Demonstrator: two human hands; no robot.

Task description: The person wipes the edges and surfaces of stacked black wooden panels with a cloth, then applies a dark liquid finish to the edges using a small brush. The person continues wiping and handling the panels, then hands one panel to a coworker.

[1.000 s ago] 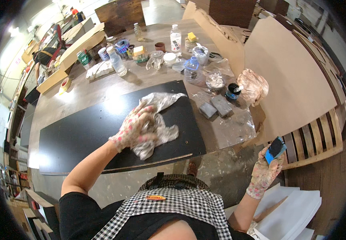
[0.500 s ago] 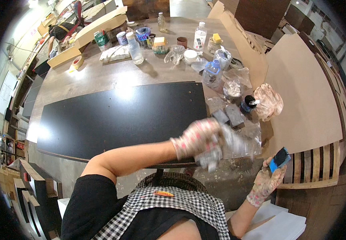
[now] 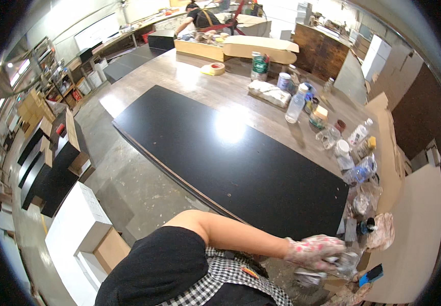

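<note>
A long black panel lies on the wooden worktable. My left hand, in a paint-stained glove, is off the panel's near right corner and grips a crumpled clear plastic sheet. My right hand, also gloved, shows only partly at the bottom edge and holds a small blue and black tool right beside the left hand. A small dark jar and grey blocks sit just beyond the hands.
Bottles, jars and cups crowd the table's right side. A tape roll and an open cardboard box lie at the far end, where another person works. A brown board leans at right; a white box stands on the floor at left.
My left hand has carried the crumpled sheet from the panel's middle off its right end, close to my right hand. The view has swung left, showing more floor.
</note>
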